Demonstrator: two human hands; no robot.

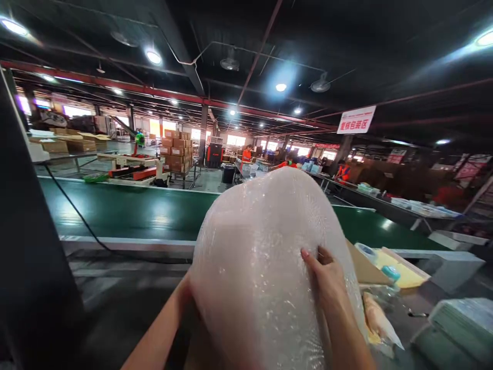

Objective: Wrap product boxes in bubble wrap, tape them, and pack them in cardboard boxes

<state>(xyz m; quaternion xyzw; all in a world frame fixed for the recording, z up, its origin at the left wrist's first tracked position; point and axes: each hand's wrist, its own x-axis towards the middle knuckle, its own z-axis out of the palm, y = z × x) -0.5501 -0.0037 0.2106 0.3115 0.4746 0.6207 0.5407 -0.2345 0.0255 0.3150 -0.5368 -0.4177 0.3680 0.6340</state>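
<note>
A large, bulky bundle of clear bubble wrap [262, 257] fills the middle of the view, raised in front of me and rounded at its top. My right hand [327, 277] grips its right side, thumb and fingers bent against the plastic. At the bundle's lower left edge, my left hand [188, 288] holds it from the side; its fingers are hidden behind the wrap.
A green conveyor belt [154, 208] crosses ahead. To the right are an open cardboard box [410, 277], a roll of tape [391, 272] and a grey-green bin [458, 329]. Stacked cartons [176, 151] and people in orange stand farther back. A black cable [82, 218] hangs at left.
</note>
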